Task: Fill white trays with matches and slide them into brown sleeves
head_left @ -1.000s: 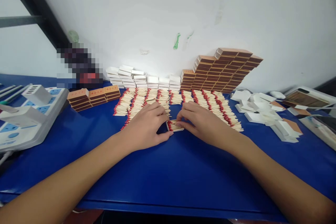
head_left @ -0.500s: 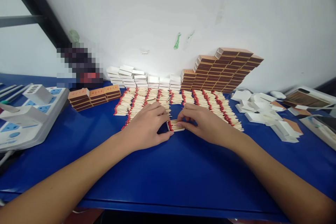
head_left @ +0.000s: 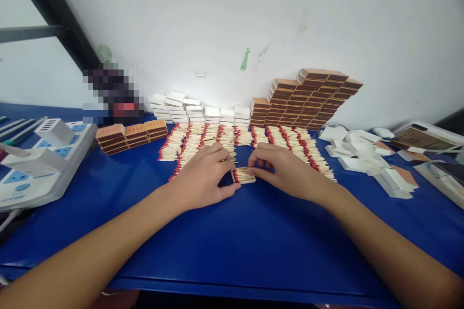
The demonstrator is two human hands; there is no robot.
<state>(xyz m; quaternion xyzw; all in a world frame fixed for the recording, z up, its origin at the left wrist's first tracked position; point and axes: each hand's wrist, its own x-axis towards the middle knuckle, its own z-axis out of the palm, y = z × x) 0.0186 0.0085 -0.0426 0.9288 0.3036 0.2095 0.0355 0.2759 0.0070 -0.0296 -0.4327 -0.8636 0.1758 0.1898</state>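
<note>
A small white matchbox tray (head_left: 243, 175) full of red-tipped matches lies on the blue table (head_left: 232, 241) between my hands. My left hand (head_left: 203, 176) curls around the tray's left end, thumb and fingers touching it. My right hand (head_left: 282, 169) holds the tray's right end with pinched fingertips. Just behind my hands lie rows of loose red-tipped matches (head_left: 286, 142), spread across the table.
Against the wall stand white inner trays (head_left: 195, 108) and a tall pile of brown matchboxes (head_left: 308, 99). More brown boxes (head_left: 132, 134) sit at left, near a white power strip (head_left: 39, 159). Loose white trays (head_left: 366, 157) and a phone (head_left: 422, 137) lie at right.
My hands and the tray have barely shifted; the fingers have adjusted slightly on the tray's ends. The view has tipped a little.
</note>
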